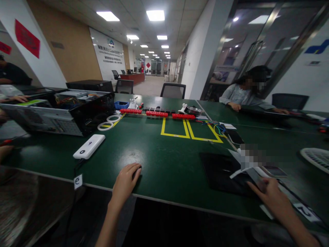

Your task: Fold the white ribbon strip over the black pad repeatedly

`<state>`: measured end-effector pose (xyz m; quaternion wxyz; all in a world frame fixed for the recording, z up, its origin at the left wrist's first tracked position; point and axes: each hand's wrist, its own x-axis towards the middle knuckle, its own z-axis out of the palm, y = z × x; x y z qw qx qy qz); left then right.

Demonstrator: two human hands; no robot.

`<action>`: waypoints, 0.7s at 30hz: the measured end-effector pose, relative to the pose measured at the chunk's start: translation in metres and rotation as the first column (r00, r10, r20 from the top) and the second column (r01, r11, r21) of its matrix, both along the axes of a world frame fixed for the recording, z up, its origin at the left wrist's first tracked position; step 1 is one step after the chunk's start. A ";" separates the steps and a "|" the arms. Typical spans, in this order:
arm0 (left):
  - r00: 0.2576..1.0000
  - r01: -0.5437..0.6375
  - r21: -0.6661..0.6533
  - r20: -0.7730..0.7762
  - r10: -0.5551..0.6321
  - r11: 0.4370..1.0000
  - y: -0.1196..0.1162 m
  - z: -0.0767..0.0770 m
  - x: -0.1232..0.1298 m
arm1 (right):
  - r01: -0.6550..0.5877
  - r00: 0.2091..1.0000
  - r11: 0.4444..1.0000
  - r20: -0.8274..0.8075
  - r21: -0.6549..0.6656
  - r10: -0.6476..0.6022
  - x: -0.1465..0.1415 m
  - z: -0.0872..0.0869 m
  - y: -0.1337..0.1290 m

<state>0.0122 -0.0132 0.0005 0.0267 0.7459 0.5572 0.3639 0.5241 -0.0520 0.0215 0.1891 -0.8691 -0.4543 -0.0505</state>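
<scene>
The step in hand appears to be handling a pale flat sheet at the right hand, whose fingers are curled on its near end with the thumb stretched along below; the sheet slants away beyond those fingertips, over a smooth black mat, its far part blurred out. The left hand rests on the dull-sheened green tabletop, fingers close together and arched over a small dark object; whether they grip it, I cannot tell. As a judgement, the next move calls for a light, even pinch by the right fingers, since the sheet looks thin and likely to bend. Ahead and left of the left fingers lies a rounded, glossy white power bank; farther off sit two smooth white rings. Straight yellow tape outlines lie ahead, between the hands.
</scene>
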 end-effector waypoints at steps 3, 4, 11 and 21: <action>1.000 -0.003 0.006 0.002 0.003 1.000 0.000 -0.001 0.000 | -0.010 0.989 1.000 -0.148 -0.019 0.007 -0.001 0.006 -0.001; 1.000 -0.002 0.003 0.000 0.002 1.000 0.000 -0.001 0.000 | -0.008 0.987 1.000 -0.161 -0.011 0.006 -0.001 0.008 -0.001; 1.000 -0.002 -0.020 -0.007 0.001 1.000 -0.002 0.002 0.000 | -0.233 0.956 0.965 0.212 0.123 0.204 -0.010 0.015 -0.011; 1.000 -0.006 -0.015 -0.018 0.006 1.000 0.000 0.000 0.000 | -0.483 0.644 0.850 0.573 -0.209 0.507 -0.038 0.016 0.000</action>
